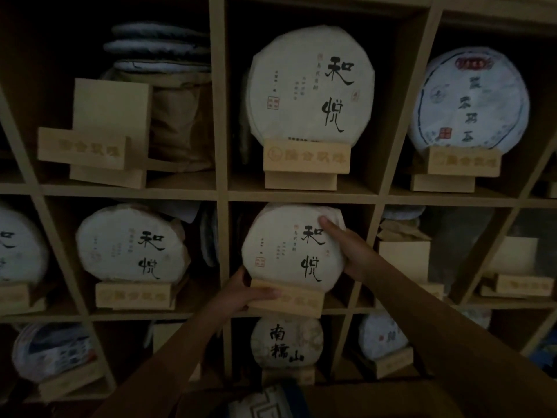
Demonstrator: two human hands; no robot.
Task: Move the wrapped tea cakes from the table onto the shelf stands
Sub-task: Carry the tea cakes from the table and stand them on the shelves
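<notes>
Nearest the camera, a patterned bundle (262, 401) lies at the bottom edge; dim light leaves its nature uncertain. Left hand (245, 292) grips the left end of a wooden stand (286, 300) in the shelf's (221, 194) middle compartment. Right hand (351, 247) grasps the right edge of a wrapped tea cake (289, 248), which is upright in that stand.

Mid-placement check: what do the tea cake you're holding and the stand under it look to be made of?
The tea cake looks wrapped in thin matte white paper: creased, folded edges and printed black calligraphy. What is inside is hidden. The stand, gripped by the left hand, looks like pale unfinished wood, blocky with an engraved front. The right hand steadies the cake's edge.
</notes>
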